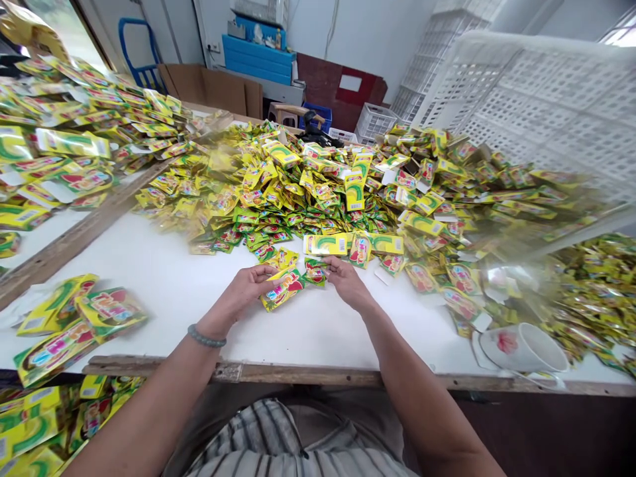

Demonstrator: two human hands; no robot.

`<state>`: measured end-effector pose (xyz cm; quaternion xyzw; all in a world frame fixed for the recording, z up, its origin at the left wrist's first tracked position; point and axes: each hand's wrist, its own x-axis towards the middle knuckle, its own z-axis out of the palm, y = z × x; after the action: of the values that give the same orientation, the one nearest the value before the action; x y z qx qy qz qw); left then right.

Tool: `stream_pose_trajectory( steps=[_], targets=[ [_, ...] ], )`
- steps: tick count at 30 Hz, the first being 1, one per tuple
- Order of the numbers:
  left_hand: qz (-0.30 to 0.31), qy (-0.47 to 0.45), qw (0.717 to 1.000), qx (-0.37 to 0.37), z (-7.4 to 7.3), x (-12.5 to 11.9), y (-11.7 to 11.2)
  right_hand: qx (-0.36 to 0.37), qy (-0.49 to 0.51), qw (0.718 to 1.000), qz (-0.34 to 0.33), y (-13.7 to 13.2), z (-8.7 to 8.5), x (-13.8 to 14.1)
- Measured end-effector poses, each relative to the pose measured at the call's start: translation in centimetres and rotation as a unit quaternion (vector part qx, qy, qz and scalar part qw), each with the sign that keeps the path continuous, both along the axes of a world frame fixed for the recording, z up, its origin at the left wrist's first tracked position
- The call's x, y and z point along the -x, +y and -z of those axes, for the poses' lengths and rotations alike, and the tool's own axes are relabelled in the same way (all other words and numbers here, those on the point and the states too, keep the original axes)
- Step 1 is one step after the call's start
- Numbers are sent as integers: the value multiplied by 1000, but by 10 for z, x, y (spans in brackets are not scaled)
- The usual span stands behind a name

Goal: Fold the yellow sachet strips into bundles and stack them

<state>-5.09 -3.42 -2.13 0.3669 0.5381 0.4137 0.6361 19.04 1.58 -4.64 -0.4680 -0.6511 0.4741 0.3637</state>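
The hands (244, 289) partly hide the yellow box (283, 290) and green packet (314, 272); the right edge crops the white crate (546, 106).

Bare white tabletop (308, 338) stretches from the left hand (253, 285) and right hand (348, 285) to the wooden front edge (308, 375). Between the fingers, a held box (278, 293) and small packet (315, 273) block a straight crossing. Ahead, the heap (293, 179) bars the way. Leftward, open surface runs back alongside a wooden rail (89, 228), with loose boxes (109, 311) nearer the front. Rightward, a gap lies before the mug (501, 351) (handle towards the edge) and scattered packets (462, 303).
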Motion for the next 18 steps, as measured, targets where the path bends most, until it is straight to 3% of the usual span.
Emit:
stream_pose_trajectory(
  steps=[4,10,13,18],
  targets=[
    [33,-18,999,-3,2,3,1,-53,-131,990,5,-7,-7,0],
    [55,-32,998,19,-2,0,-1,-163,-288,943,-44,-17,-24,5],
    [54,-46,997,38,-7,-3,-3,-188,-287,938,-47,-17,-31,8],
    [19,-45,999,11,-6,-5,-2,-140,-188,970,-61,-20,-40,20]
  ],
)
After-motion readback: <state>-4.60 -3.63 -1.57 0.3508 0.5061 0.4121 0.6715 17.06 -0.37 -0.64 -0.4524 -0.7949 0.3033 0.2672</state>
